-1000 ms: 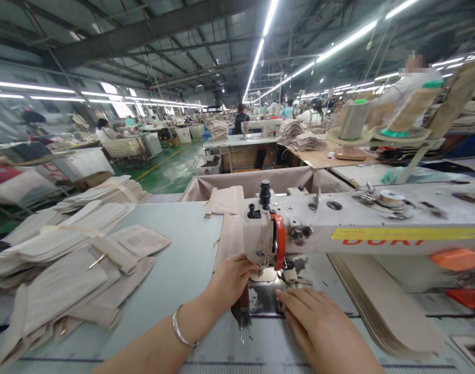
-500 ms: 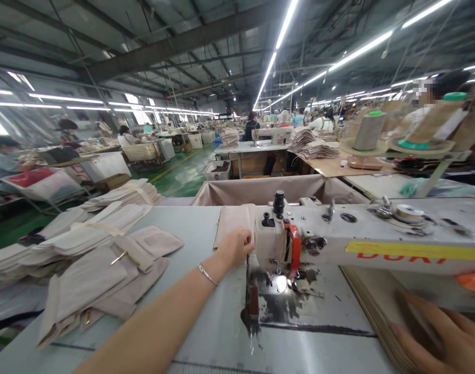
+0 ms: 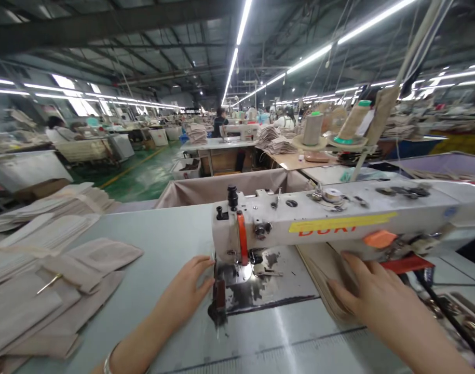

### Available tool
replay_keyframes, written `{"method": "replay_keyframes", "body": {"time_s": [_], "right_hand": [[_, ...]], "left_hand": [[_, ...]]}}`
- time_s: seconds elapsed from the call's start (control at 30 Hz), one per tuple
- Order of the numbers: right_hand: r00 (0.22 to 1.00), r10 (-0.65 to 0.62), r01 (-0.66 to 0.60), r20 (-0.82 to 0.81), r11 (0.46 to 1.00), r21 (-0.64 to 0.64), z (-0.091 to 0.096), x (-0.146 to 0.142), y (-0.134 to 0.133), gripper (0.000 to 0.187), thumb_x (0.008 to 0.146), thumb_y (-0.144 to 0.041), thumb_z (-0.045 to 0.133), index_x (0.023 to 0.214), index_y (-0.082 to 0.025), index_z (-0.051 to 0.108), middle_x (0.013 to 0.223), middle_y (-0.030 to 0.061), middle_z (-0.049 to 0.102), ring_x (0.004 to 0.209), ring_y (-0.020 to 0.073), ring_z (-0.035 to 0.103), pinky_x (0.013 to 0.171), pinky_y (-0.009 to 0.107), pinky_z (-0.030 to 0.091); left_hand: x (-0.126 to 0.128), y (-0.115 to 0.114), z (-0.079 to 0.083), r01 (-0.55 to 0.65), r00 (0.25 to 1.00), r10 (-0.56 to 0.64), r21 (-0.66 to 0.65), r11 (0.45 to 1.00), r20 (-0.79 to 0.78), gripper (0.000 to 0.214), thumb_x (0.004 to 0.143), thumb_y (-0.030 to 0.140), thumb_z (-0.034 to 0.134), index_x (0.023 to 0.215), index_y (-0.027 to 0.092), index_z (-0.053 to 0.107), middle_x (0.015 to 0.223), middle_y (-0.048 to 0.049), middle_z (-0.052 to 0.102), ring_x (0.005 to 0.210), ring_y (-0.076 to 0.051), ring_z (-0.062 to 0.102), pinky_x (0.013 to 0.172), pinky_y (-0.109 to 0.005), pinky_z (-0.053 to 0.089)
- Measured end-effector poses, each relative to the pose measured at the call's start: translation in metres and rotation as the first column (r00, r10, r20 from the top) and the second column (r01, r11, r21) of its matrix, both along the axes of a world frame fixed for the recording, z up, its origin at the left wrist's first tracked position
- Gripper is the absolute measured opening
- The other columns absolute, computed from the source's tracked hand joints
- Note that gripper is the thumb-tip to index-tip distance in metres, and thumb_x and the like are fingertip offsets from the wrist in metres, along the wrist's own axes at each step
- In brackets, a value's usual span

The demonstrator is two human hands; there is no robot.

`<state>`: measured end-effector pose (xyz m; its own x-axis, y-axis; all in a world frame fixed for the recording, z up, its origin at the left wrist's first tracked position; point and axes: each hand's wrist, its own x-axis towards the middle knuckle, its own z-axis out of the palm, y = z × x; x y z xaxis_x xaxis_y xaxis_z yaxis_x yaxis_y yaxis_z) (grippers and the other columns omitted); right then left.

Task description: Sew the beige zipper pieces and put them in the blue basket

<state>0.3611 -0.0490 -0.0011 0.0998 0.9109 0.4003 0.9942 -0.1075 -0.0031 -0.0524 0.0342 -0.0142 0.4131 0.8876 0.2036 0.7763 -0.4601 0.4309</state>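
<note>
My left hand [image 3: 192,285] is beside the needle end of a white sewing machine [image 3: 323,218], thumb and fingers apart, with no cloth visible in it. Under the machine arm, to the right of the metal plate [image 3: 248,291], lies a stack of beige fabric pieces [image 3: 319,280]. My right hand [image 3: 371,293] rests on that stack, its thumb spread away from the fingers; the fingertips partly hide the top piece. Sewn beige pieces [image 3: 85,291] lie in a heap on the left of the table, a gold-coloured metal pin or zip pull [image 3: 49,284] on one.
Tied bundles of pale fabric [image 3: 38,234] lie at the far left. A cloth-lined bin [image 3: 221,187] stands behind the table [image 3: 155,234]. Thread cones [image 3: 313,129] stand beyond the machine. Other people work at distant tables.
The beige piece that my left hand held behind the machine head is out of sight. That hand has come back toward the needle. My view has turned right; my right hand remains at the stack.
</note>
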Motion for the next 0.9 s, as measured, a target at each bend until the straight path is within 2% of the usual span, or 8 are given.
{"method": "replay_keyframes", "body": {"time_s": [0.1,0.23,0.4,0.57,0.67,0.77,0.9], "right_hand": [[0.999,0.012,-0.008,0.047,0.995,-0.098,-0.004,0.007,0.002,0.056,0.086,-0.059,0.046,0.123,-0.017,0.053,0.088,0.0129,0.063,0.084,0.0338,0.063,0.077,0.046,0.049],[0.999,-0.022,0.025,0.033,0.996,-0.091,-0.002,0.007,0.000,0.055,0.084,-0.060,0.049,0.118,-0.017,0.055,0.086,0.0122,0.065,0.078,0.0317,0.065,0.072,0.042,0.049],[0.999,-0.035,0.030,-0.036,0.990,-0.136,0.006,0.005,-0.003,0.049,0.085,-0.060,0.047,0.110,-0.020,0.059,0.080,0.0105,0.067,0.066,0.0275,0.065,0.057,0.034,0.046],[0.991,-0.121,0.112,-0.053,0.983,-0.147,0.011,0.004,-0.001,0.057,0.086,-0.067,0.042,0.117,-0.021,0.057,0.074,0.0074,0.066,0.063,0.0287,0.066,0.051,0.034,0.043],[0.989,-0.143,0.136,-0.047,0.982,-0.133,0.015,-0.001,0.000,0.058,0.086,-0.067,0.043,0.118,-0.021,0.057,0.076,0.0069,0.066,0.067,0.0297,0.067,0.053,0.036,0.044],[0.990,-0.135,0.133,-0.042,0.990,-0.051,0.024,-0.007,-0.003,0.055,0.087,-0.063,0.042,0.117,-0.020,0.057,0.083,0.0083,0.066,0.074,0.0302,0.067,0.063,0.039,0.048],[0.994,-0.047,0.052,-0.095,0.997,0.050,0.032,-0.005,-0.034,0.061,0.083,-0.063,0.043,0.125,-0.020,0.054,0.104,0.0117,0.067,0.085,0.0333,0.065,0.072,0.045,0.049]], "left_hand": [[0.002,-0.006,-0.005,-0.007,1.000,0.007,0.013,1.000,0.022,0.029,0.093,0.026,0.052,0.121,0.023,0.060,0.131,-0.0077,0.055,0.123,-0.026,0.052,0.110,-0.048,0.041],[0.007,-0.003,-0.005,0.008,0.999,-0.010,0.033,0.999,0.046,0.027,0.093,0.023,0.051,0.118,0.021,0.061,0.126,-0.0089,0.058,0.119,-0.025,0.054,0.107,-0.048,0.043],[0.009,-0.002,-0.003,0.020,0.998,-0.022,0.041,0.999,0.062,0.026,0.093,0.022,0.051,0.117,0.021,0.061,0.125,-0.0097,0.059,0.118,-0.026,0.055,0.106,-0.050,0.043],[0.010,-0.004,-0.001,0.025,0.998,-0.028,0.052,0.998,0.063,0.027,0.092,0.022,0.051,0.117,0.021,0.062,0.124,-0.0099,0.059,0.118,-0.026,0.055,0.107,-0.050,0.043],[0.010,-0.004,-0.001,0.025,0.998,-0.029,0.060,0.998,0.056,0.027,0.092,0.022,0.051,0.117,0.021,0.062,0.124,-0.0098,0.059,0.119,-0.026,0.055,0.107,-0.050,0.044],[0.010,-0.004,-0.001,0.014,0.999,-0.018,0.077,0.997,0.048,0.028,0.091,0.022,0.053,0.117,0.022,0.063,0.124,-0.0086,0.060,0.119,-0.026,0.056,0.106,-0.048,0.045],[0.009,-0.005,-0.001,0.012,0.999,-0.018,0.125,0.992,0.049,0.027,0.090,0.021,0.055,0.116,0.024,0.063,0.124,-0.0064,0.060,0.118,-0.025,0.056,0.106,-0.046,0.045]]}}
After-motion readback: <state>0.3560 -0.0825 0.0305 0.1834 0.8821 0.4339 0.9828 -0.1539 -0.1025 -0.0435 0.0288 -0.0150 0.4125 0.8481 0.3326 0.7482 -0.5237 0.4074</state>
